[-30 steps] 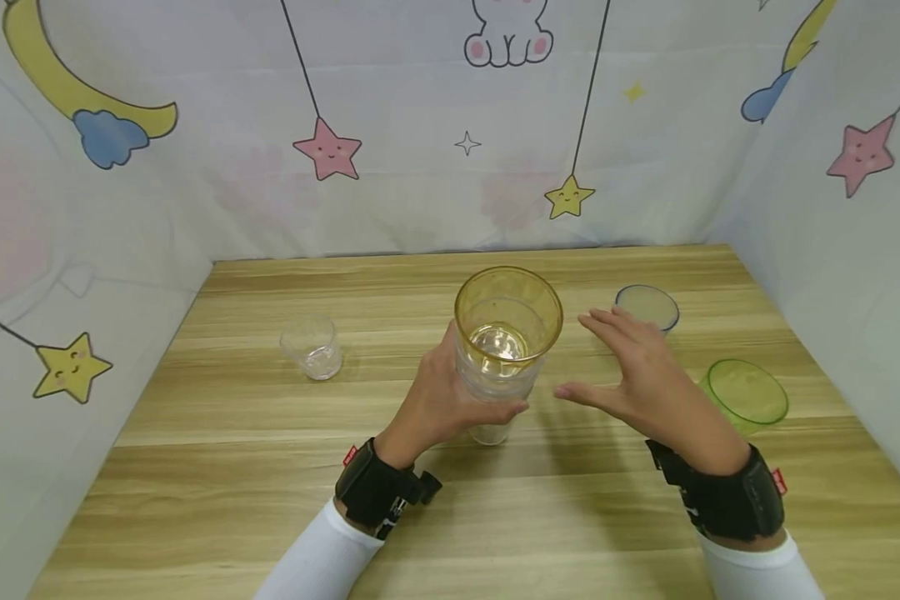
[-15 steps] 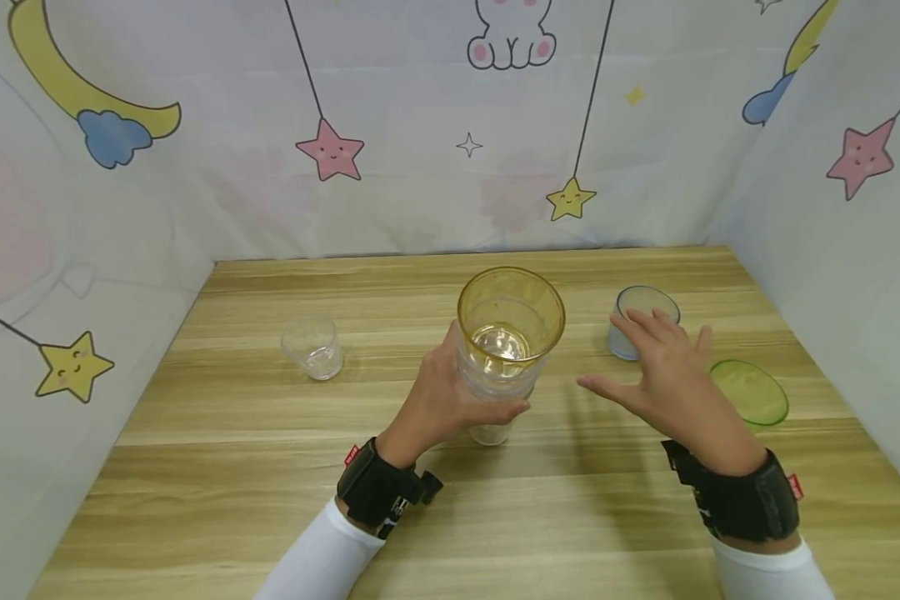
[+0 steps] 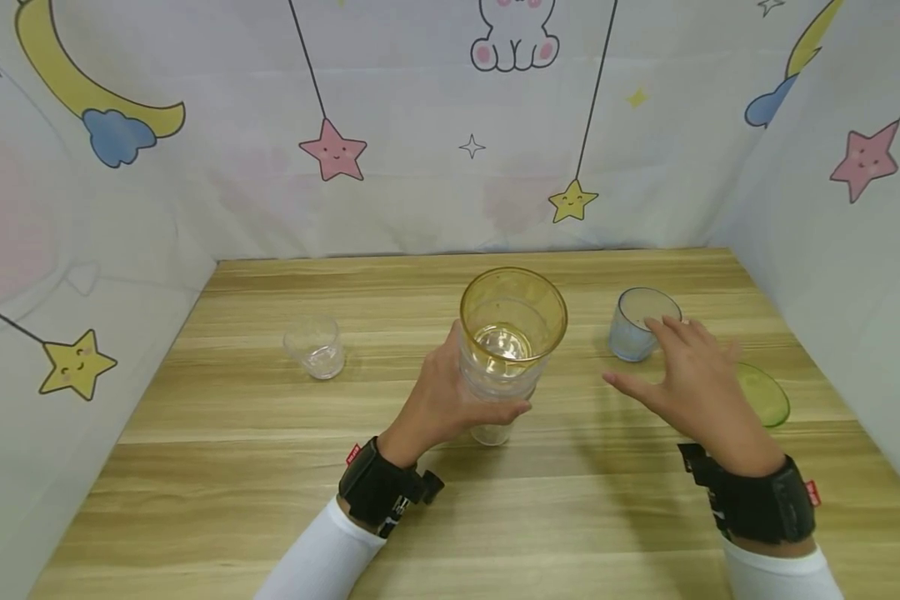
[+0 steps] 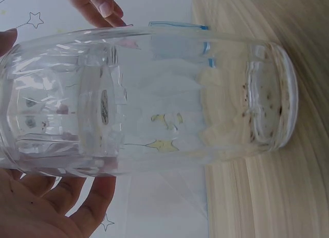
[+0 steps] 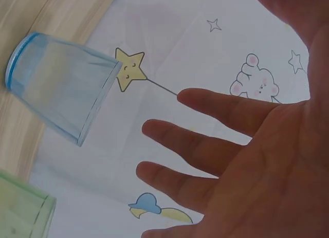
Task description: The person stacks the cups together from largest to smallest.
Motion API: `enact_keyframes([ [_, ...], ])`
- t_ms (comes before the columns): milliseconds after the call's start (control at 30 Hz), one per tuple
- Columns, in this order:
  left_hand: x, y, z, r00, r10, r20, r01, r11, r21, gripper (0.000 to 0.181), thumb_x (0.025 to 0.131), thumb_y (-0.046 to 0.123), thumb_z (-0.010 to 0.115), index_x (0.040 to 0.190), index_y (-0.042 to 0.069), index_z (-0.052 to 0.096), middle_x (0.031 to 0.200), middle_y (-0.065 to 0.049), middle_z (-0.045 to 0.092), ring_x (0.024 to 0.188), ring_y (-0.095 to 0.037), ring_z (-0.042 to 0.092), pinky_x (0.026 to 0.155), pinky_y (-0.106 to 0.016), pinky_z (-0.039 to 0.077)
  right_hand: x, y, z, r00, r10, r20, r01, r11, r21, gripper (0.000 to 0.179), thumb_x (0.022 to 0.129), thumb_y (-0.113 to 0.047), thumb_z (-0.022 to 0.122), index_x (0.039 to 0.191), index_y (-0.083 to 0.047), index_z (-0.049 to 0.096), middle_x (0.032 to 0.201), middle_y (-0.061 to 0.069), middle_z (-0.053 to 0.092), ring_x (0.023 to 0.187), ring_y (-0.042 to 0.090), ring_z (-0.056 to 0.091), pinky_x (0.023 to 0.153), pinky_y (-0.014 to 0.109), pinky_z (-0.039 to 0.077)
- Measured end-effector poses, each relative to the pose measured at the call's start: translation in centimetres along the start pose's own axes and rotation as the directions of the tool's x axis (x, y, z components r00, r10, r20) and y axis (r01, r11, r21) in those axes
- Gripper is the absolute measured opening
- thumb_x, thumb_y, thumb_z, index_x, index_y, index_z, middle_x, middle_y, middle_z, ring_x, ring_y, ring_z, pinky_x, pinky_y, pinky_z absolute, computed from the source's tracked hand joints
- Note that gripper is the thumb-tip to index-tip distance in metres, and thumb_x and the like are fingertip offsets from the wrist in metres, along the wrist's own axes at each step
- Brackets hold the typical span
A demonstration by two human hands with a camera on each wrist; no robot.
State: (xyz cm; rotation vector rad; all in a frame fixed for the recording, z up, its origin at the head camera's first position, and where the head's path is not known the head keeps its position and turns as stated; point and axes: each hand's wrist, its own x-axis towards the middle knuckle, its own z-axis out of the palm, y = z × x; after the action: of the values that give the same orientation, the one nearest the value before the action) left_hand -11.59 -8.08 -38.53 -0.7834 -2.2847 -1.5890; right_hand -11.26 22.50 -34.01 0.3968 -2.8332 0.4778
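Note:
My left hand (image 3: 446, 400) grips a tall clear glass (image 4: 164, 99) around its upper part, thumb across the near side. A yellow-rimmed cup (image 3: 480, 354) sits nested in the top of that glass. The stack stands upright, the glass's base close to the wood in the left wrist view. My right hand (image 3: 708, 392) hovers with spread fingers and holds nothing. In the head view its fingertips overlap the rim of a blue cup (image 3: 630, 333); in the right wrist view they are apart from the cup. Partly hidden behind that hand is a green cup (image 3: 767, 396).
On the left of the wooden table (image 3: 255, 467) stands a small clear cup (image 3: 321, 350). White fabric walls (image 3: 420, 200) printed with stars and a moon enclose the table's back and sides.
My right hand has moved right, away from the yellow-rimmed cup, uncovering the blue cup and covering part of the green one. My left hand keeps its grip in place.

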Motion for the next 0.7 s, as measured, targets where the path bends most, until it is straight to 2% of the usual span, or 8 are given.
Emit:
enact_keyframes([
  [300,0.2,0.2,0.1,1.0,0.003,0.004,-0.003,1.0,0.006,0.1,0.062,0.033,0.096,0.144,0.017,0.041,0.125,0.003,0.065,0.11,-0.014,0.064,0.09,-0.036,0.054,-0.4,1.2,-0.2,0.995,0.095,0.034,-0.094,0.995,-0.03,0.098,0.081,-0.062,0.076,0.14,0.01,0.047,0.138,0.039,0.045,0.129,0.061,0.034,0.091,0.089,0.009],
  [467,0.2,0.2,0.0,1.0,0.001,0.003,-0.001,1.0,0.018,0.101,0.062,0.034,0.096,0.144,0.017,0.04,0.125,0.003,0.065,0.11,-0.014,0.064,0.09,-0.036,0.054,-0.6,2.0,-0.3,0.986,0.146,0.082,-0.143,0.989,-0.042,0.103,0.081,-0.067,0.073,0.141,0.012,0.044,0.14,0.04,0.04,0.13,0.058,0.033,0.092,0.089,0.007],
  [700,0.2,0.3,0.0,1.0,-0.006,0.003,0.006,1.0,0.018,0.1,0.062,0.034,0.096,0.144,0.017,0.041,0.124,0.003,0.065,0.109,-0.013,0.064,0.09,-0.035,0.054,-0.9,3.1,-0.3,0.972,0.2,0.121,-0.194,0.979,-0.062,0.106,0.082,-0.07,0.068,0.142,0.013,0.04,0.141,0.043,0.035,0.13,0.061,0.029,0.09,0.09,0.006],
])
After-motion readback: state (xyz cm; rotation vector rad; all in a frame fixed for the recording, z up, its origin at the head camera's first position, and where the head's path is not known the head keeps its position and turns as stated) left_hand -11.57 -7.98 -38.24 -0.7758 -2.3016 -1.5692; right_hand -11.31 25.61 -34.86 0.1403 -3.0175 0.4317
